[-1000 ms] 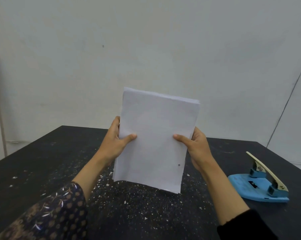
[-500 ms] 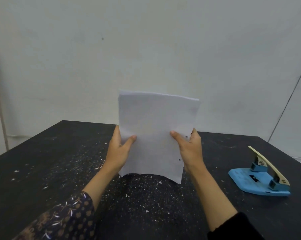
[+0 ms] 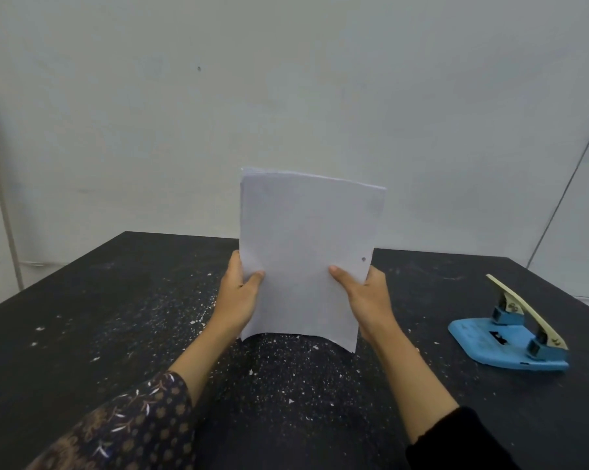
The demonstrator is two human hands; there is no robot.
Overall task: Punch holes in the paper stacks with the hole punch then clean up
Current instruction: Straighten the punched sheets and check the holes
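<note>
A white paper stack (image 3: 306, 252) stands upright in front of me, its lower edge curved and resting on the black table (image 3: 82, 317). My left hand (image 3: 240, 296) grips its left side and my right hand (image 3: 364, 296) grips its right side, thumbs on the front sheet. One punched hole shows near the right edge, just above my right thumb. A blue hole punch (image 3: 511, 337) with a cream lever raised sits on the table to the right, apart from both hands.
Small white paper flecks (image 3: 286, 374) are scattered over the middle of the table. A pale wall (image 3: 286, 96) stands behind the far table edge. A thin pole (image 3: 1, 205) leans at the far left.
The stack went down from mid-air until its lower edge met the table. Both hands slid lower and farther from me with it, keeping their grip. The hole punch stayed put.
</note>
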